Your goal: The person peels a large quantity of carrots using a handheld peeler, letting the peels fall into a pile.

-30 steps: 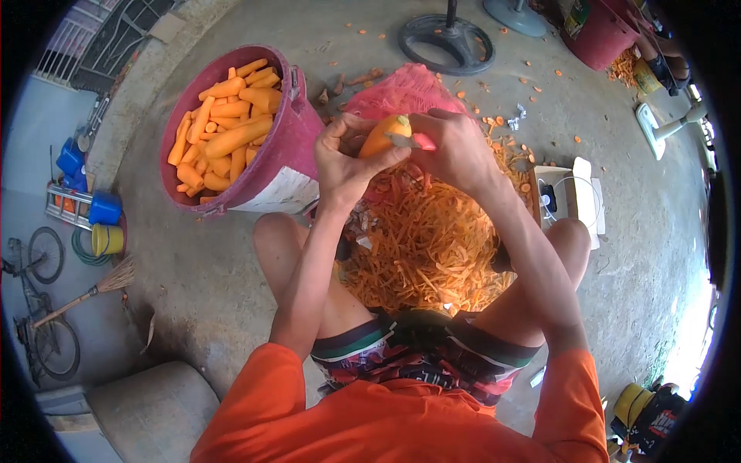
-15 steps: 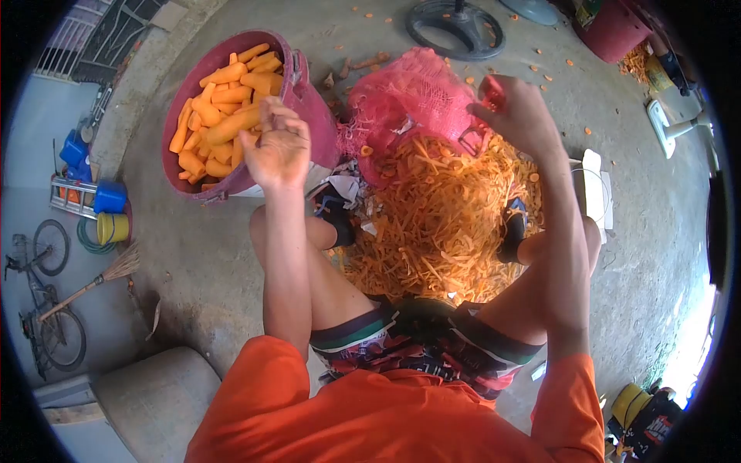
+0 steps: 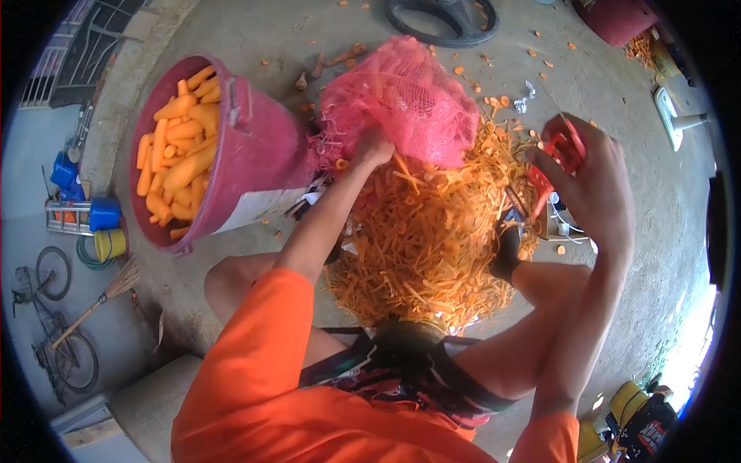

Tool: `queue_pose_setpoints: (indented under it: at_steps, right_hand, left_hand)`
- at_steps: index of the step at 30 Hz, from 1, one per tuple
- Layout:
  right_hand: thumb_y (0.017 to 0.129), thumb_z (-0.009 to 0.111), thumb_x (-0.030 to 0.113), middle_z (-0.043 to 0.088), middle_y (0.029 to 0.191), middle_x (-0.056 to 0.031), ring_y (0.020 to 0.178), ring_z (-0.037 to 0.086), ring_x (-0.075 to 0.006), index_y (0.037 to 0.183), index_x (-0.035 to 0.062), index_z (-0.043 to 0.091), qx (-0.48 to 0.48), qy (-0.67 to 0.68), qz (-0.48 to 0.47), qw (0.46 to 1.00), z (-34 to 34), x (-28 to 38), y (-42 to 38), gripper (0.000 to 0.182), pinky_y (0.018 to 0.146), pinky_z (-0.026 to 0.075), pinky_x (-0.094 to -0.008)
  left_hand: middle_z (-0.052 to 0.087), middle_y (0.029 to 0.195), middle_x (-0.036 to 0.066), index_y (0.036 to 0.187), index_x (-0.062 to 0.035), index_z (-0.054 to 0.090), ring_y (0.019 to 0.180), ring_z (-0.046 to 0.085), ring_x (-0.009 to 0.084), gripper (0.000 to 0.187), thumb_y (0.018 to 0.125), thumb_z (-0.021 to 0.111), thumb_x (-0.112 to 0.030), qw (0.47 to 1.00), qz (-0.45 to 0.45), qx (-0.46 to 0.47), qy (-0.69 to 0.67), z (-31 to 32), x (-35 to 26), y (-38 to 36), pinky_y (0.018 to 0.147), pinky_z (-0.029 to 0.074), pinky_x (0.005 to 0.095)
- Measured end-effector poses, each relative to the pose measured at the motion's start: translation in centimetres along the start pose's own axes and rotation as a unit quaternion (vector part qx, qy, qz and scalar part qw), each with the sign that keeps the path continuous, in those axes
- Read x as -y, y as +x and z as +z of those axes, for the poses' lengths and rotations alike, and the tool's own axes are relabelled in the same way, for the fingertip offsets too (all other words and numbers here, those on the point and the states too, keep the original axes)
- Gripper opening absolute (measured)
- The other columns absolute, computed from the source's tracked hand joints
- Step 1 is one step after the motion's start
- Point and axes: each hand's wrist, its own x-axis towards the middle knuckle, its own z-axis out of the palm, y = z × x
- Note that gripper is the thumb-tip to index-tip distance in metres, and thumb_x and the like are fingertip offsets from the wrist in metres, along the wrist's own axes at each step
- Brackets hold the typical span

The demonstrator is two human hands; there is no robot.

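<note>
My left hand point(image 3: 373, 147) reaches to the lower edge of the pink mesh bag point(image 3: 409, 100), its fingers hidden by the netting. Below the bag spreads a heap of orange carrot peelings point(image 3: 424, 239) between my feet. My right hand point(image 3: 594, 174) is raised right of the heap, fingers closed around a red peeler point(image 3: 563, 154). To the left, a tilted maroon bucket point(image 3: 258, 143) holds many peeled carrots point(image 3: 181, 147).
A black round base point(image 3: 444, 27) stands on the concrete floor ahead, with carrot bits scattered around it. Another maroon bucket point(image 3: 614, 19) sits at the far right. A broom point(image 3: 96, 301) and a bicycle point(image 3: 58, 324) are at the left wall.
My left hand, open over the carrot bucket before, has moved right to the mesh bag. My right hand has shifted right and lower, away from the bag, with the red peeler.
</note>
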Motion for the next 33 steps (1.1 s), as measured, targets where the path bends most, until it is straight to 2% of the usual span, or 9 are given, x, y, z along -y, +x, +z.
queue_pose_setpoints:
  at_steps: [6, 8, 10, 11, 16, 18, 29, 32, 33]
  right_hand:
    - [0.079, 0.085, 0.012, 0.073, 0.087, -0.0154, 0.070, 0.067, -0.0326, 0.102, -0.0018, 0.068, -0.029, 0.006, 0.047, 0.998, 0.8, -2.8, 0.9, 0.032, 0.069, 0.053, -0.0378]
    - [0.077, 0.087, 0.008, 0.074, 0.090, -0.0125, 0.069, 0.067, -0.0261, 0.105, -0.0023, 0.068, -0.013, -0.068, 0.040, 0.997, 0.5, -3.5, 1.2, 0.036, 0.069, 0.053, -0.0337]
    - [0.085, 0.078, 0.000, 0.067, 0.092, -0.0075, 0.072, 0.061, -0.0079, 0.106, -0.0036, 0.064, 0.037, 0.052, 0.100, 0.993, 0.5, -3.5, 1.4, 0.026, 0.064, 0.049, -0.0244]
    - [0.085, 0.078, -0.002, 0.065, 0.095, -0.0067, 0.074, 0.060, -0.0073, 0.108, -0.0032, 0.063, 0.048, 0.049, 0.116, 0.991, 0.3, -3.5, 1.6, 0.027, 0.063, 0.048, -0.0235]
    - [0.085, 0.078, -0.001, 0.067, 0.096, -0.0078, 0.076, 0.063, -0.0088, 0.107, -0.0023, 0.064, 0.030, 0.029, 0.118, 0.992, 1.0, -4.1, 1.5, 0.026, 0.066, 0.051, -0.0233]
    - [0.086, 0.078, 0.000, 0.068, 0.097, -0.0084, 0.077, 0.065, -0.0104, 0.109, -0.0025, 0.064, -0.006, -0.058, 0.044, 0.997, 1.0, -4.6, 1.4, 0.028, 0.068, 0.052, -0.0235]
    - [0.076, 0.083, 0.000, 0.073, 0.099, -0.0152, 0.090, 0.073, -0.0244, 0.122, -0.0028, 0.066, 0.086, -0.003, 0.089, 0.992, -0.1, -3.3, 1.8, 0.049, 0.083, 0.058, -0.0350]
    - [0.073, 0.087, 0.013, 0.067, 0.084, -0.0188, 0.075, 0.064, -0.0347, 0.111, -0.0028, 0.069, 0.020, -0.005, 0.085, 0.996, 0.1, -2.5, 1.3, 0.045, 0.072, 0.050, -0.0407]
    - [0.074, 0.087, 0.017, 0.068, 0.086, -0.0187, 0.082, 0.066, -0.0360, 0.113, -0.0003, 0.070, -0.045, -0.068, 0.011, 0.997, 0.6, -3.0, 0.3, 0.045, 0.077, 0.051, -0.0432]
  left_hand:
    - [0.074, 0.106, 0.012, 0.121, -0.0076, 0.068, 0.091, 0.073, 0.0249, 0.034, 0.099, 0.060, -0.032, 0.995, -0.003, 0.095, 0.001, 5.0, 3.6, 9.8, 0.077, 0.058, 0.0407]
    - [0.074, 0.106, 0.013, 0.121, -0.0071, 0.067, 0.091, 0.073, 0.0255, 0.034, 0.099, 0.059, -0.032, 0.991, -0.001, 0.131, -0.002, 5.7, 6.1, 12.3, 0.077, 0.058, 0.0407]
    - [0.074, 0.105, 0.013, 0.121, -0.0066, 0.067, 0.091, 0.073, 0.0261, 0.035, 0.099, 0.059, -0.032, 0.985, 0.002, 0.172, -0.005, 6.1, 8.9, 14.0, 0.077, 0.058, 0.0407]
    - [0.074, 0.105, 0.013, 0.121, -0.0064, 0.067, 0.090, 0.073, 0.0263, 0.035, 0.099, 0.059, -0.032, 0.981, 0.002, 0.194, -0.006, 6.3, 10.0, 14.2, 0.077, 0.058, 0.0407]
    - [0.074, 0.104, 0.014, 0.120, -0.0051, 0.067, 0.089, 0.073, 0.0278, 0.035, 0.099, 0.059, -0.032, 0.962, 0.003, 0.274, 0.005, 3.7, 13.9, 15.6, 0.078, 0.058, 0.0407]
    - [0.074, 0.104, 0.015, 0.120, -0.0046, 0.067, 0.089, 0.072, 0.0283, 0.036, 0.099, 0.059, -0.032, 0.955, 0.003, 0.295, 0.009, 3.3, 12.2, 14.3, 0.078, 0.058, 0.0407]
    - [0.074, 0.101, 0.017, 0.120, -0.0018, 0.066, 0.087, 0.072, 0.0314, 0.037, 0.100, 0.058, -0.032, 0.911, 0.018, 0.410, 0.026, 0.2, 1.6, 12.9, 0.080, 0.057, 0.0407]
    - [0.074, 0.101, 0.018, 0.120, -0.0013, 0.066, 0.087, 0.072, 0.0320, 0.037, 0.100, 0.058, -0.032, 0.905, 0.019, 0.422, 0.044, -2.1, 1.0, 11.5, 0.080, 0.057, 0.0407]
    - [0.074, 0.101, 0.018, 0.114, -0.0014, 0.069, 0.090, 0.072, 0.0342, 0.037, 0.097, 0.062, -0.034, 0.931, 0.025, 0.349, 0.106, -0.9, 2.6, 10.0, 0.082, 0.056, 0.0425]
